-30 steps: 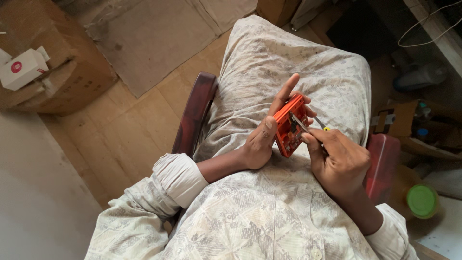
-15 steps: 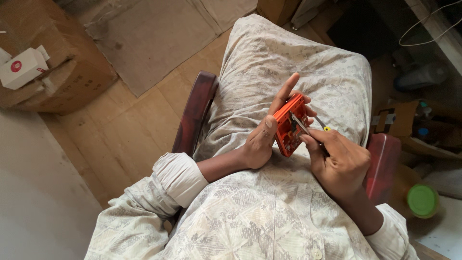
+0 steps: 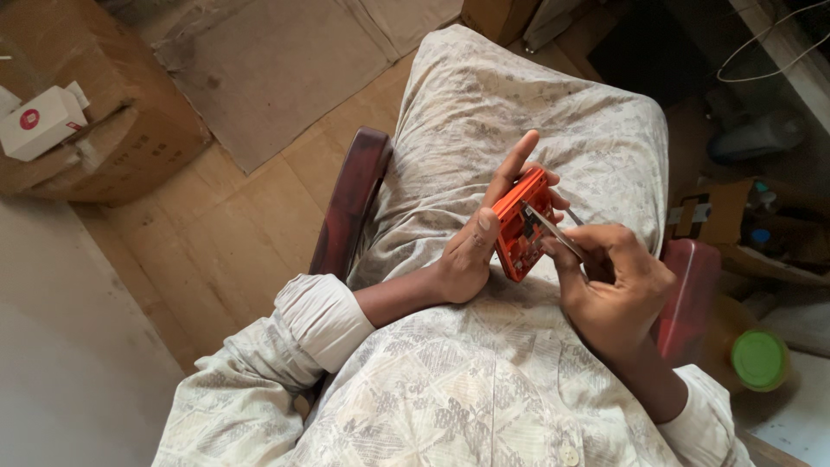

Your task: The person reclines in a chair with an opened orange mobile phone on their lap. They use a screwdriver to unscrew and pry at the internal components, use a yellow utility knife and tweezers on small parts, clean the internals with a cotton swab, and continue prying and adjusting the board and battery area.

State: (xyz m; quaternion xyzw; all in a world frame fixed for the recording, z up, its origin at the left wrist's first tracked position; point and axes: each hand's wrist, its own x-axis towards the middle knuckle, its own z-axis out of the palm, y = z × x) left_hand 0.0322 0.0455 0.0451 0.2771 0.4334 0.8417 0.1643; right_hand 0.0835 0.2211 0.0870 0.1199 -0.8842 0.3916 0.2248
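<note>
Gripping a small orange circuit board (image 3: 521,227) upright over the lap, the left hand (image 3: 474,251) braces it while the right hand (image 3: 612,290) pinches slim metal tweezers (image 3: 550,231) against its face.

Index finger raised, the left hand leaves the board's face open to the tool. Far left, a white box (image 3: 41,123) with a red round mark sits on a brown carton (image 3: 112,147); a green lid (image 3: 759,360) lies right.
</note>
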